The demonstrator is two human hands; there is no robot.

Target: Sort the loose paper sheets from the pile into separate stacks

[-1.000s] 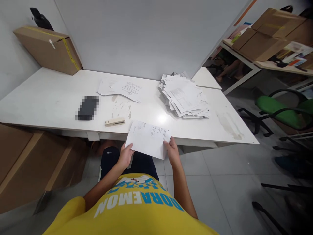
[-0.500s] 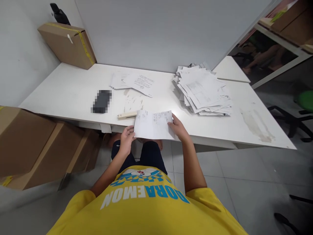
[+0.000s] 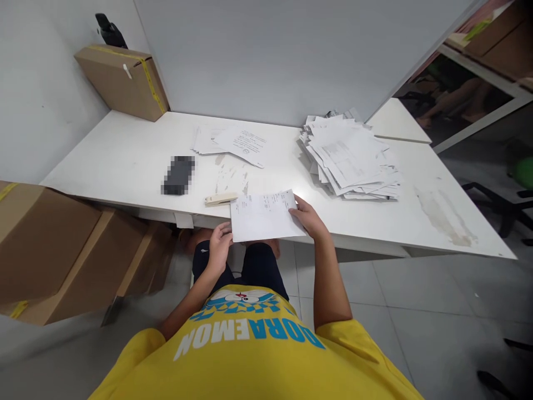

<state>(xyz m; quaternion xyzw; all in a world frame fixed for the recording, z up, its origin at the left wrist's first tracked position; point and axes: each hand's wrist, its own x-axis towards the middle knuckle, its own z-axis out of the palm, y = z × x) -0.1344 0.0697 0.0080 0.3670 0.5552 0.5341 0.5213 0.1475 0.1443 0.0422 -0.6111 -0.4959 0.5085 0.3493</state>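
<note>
A printed sheet of paper (image 3: 266, 219) lies across the desk's front edge, between my two hands. My right hand (image 3: 308, 215) grips its right side, thumb on top and fingers beneath. At the lower left corner, my left hand (image 3: 220, 243) pinches the sheet's edge. Whether it is one sheet or several together I cannot tell. Just beyond the paper's upper left corner is a cream stapler (image 3: 220, 199), its right end partly covered by the sheet.
On the white desk (image 3: 137, 150) are a dark pixelated phone-like object (image 3: 179, 175), a few printed papers (image 3: 233, 143) and a tall messy paper stack (image 3: 350, 153). A cardboard box (image 3: 125, 80) stands at the back left; larger cartons (image 3: 45, 244) are below left.
The paper has flattened and its left side has come down slightly, showing more of the stapler. Both hands keep their hold. The whole view has shifted a little.
</note>
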